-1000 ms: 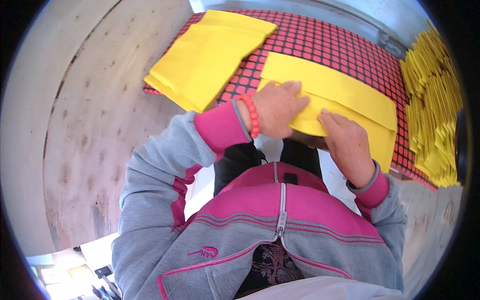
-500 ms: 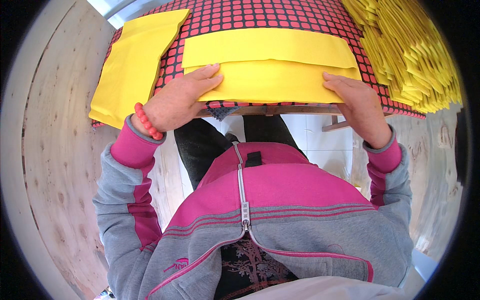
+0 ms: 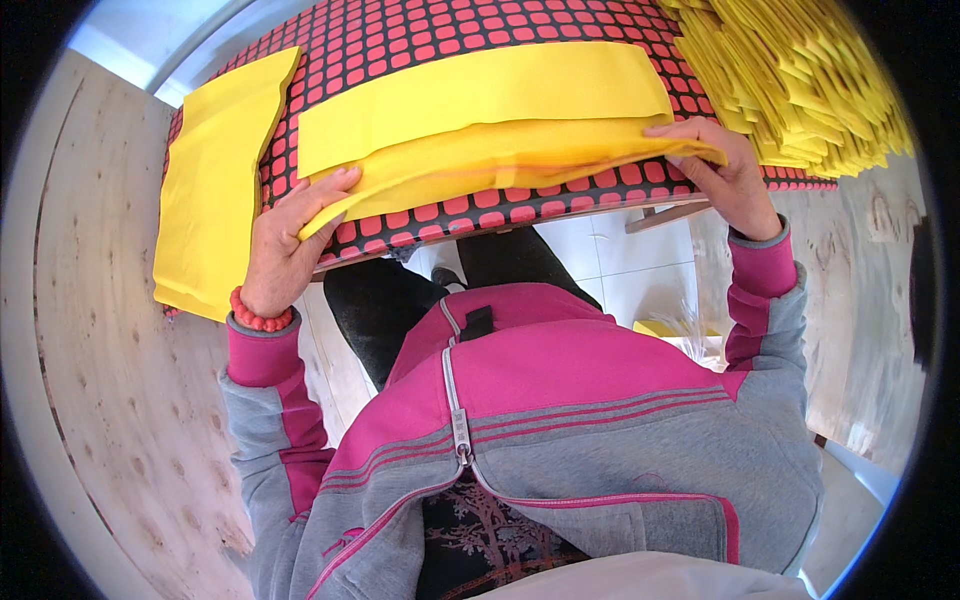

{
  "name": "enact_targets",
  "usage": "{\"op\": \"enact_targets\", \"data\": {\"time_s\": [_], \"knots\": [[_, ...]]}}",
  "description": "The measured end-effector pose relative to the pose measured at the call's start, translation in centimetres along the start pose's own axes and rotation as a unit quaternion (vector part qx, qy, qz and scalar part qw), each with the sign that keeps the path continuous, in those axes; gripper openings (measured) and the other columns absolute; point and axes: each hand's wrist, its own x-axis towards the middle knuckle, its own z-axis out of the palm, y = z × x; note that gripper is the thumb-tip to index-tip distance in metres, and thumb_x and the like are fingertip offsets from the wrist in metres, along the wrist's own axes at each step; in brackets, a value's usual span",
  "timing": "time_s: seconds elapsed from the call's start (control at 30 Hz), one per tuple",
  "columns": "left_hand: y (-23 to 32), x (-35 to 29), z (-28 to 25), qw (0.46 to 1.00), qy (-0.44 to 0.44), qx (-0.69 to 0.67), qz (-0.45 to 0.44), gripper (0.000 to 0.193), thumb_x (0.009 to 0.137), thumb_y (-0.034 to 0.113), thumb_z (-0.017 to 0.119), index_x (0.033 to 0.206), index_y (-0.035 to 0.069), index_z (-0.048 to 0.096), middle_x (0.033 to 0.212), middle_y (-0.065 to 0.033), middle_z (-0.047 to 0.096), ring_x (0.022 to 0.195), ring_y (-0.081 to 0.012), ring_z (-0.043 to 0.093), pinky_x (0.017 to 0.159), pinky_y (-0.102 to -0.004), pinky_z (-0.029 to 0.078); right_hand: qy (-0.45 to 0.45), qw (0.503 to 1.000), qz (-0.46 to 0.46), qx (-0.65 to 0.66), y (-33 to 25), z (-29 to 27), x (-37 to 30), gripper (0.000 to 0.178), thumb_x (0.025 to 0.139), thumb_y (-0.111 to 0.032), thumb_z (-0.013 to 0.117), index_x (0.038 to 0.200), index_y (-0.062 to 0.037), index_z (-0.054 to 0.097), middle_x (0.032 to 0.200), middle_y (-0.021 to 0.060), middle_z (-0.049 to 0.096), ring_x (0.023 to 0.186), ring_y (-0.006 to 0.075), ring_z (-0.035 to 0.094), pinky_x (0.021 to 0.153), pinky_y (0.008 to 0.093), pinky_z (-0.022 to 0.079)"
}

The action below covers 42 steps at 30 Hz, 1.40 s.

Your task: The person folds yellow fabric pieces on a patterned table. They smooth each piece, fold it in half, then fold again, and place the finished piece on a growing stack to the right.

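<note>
A long yellow cloth-like piece (image 3: 490, 95) lies across the middle of the table, its far part folded over in a flat band. The near edge is lifted and curves up between my hands, off the tabletop. My left hand (image 3: 287, 235), with a red bead bracelet (image 3: 262, 318) at the wrist, pinches the left end of that edge. At the opposite end, my right hand (image 3: 728, 165) grips the edge between thumb and fingers. Another yellow piece (image 3: 215, 180) lies flat to the left, just beyond my left hand.
The table wears a black cover with red rounded squares (image 3: 400, 35). A thick pile of folded yellow pieces (image 3: 810, 80) stands at the far right. Wooden boards (image 3: 110, 300) flank me on the left, and white floor tiles (image 3: 640, 255) show below the table edge.
Both hands were resting on the flat piece; now they hold its near edge and have raised it. The view has shifted slightly.
</note>
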Motion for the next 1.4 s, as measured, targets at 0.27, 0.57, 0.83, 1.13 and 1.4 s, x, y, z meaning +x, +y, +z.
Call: {"op": "enact_targets", "data": {"time_s": [0.27,0.57,0.83,1.13,1.4], "knots": [[-0.1,0.4,1.7,0.963,0.181,-0.142,-0.137,0.029,0.104,0.018,0.064,0.121,-0.006,0.068,0.102,-0.0012,0.069,0.093,-0.0101,0.059,0.085,-0.0262,0.049,0.147,0.988,0.038,0.018,0.8,1.8,1.6,0.019,0.101,-0.013,0.064,0.114,0.0015,0.065,0.089,0.0039,0.062,0.081,0.0115,0.056,0.074,0.0259,0.046],[-0.5,2.4,3.5,0.947,0.303,-0.011,-0.109,0.025,0.104,0.017,0.063,0.116,-0.005,0.068,0.096,-0.0087,0.071,0.087,-0.0136,0.061,0.082,-0.0292,0.051,0.239,0.950,0.084,-0.180,-0.3,3.5,2.8,0.015,0.097,-0.015,0.070,0.097,-0.0008,0.063,0.081,0.0081,0.057,0.071,0.0186,0.055,0.065,0.0305,0.046],[0.0,3.3,3.6,0.942,0.317,0.015,-0.105,0.021,0.104,0.015,0.062,0.112,-0.004,0.068,0.091,-0.0091,0.069,0.083,-0.0149,0.060,0.079,-0.0304,0.051,0.231,0.921,-0.083,-0.303,-0.4,2.3,4.0,0.018,0.096,-0.010,0.070,0.110,0.0009,0.067,0.112,0.0133,0.071,0.098,0.0272,0.068,0.086,0.0334,0.052],[0.0,2.6,3.2,0.953,0.288,0.036,-0.090,0.016,0.103,0.012,0.063,0.109,-0.003,0.068,0.083,-0.0047,0.063,0.075,-0.0107,0.055,0.070,-0.0269,0.048,0.193,0.908,-0.136,-0.345,-0.9,0.8,4.4,0.016,0.081,-0.007,0.078,0.091,-0.0047,0.066,0.120,0.0118,0.072,0.099,0.0327,0.066,0.087,0.0400,0.049],[-0.2,1.0,3.2,0.966,0.252,0.040,-0.042,0.010,0.100,0.004,0.065,0.106,-0.003,0.068,0.082,-0.0041,0.062,0.070,-0.0112,0.054,0.066,-0.0240,0.045,0.178,0.901,-0.155,-0.364,-0.7,1.1,1.9,0.019,0.078,-0.002,0.079,0.089,-0.0064,0.064,0.143,0.0169,0.062,0.137,0.0407,0.053,0.112,0.0503,0.040]]}}
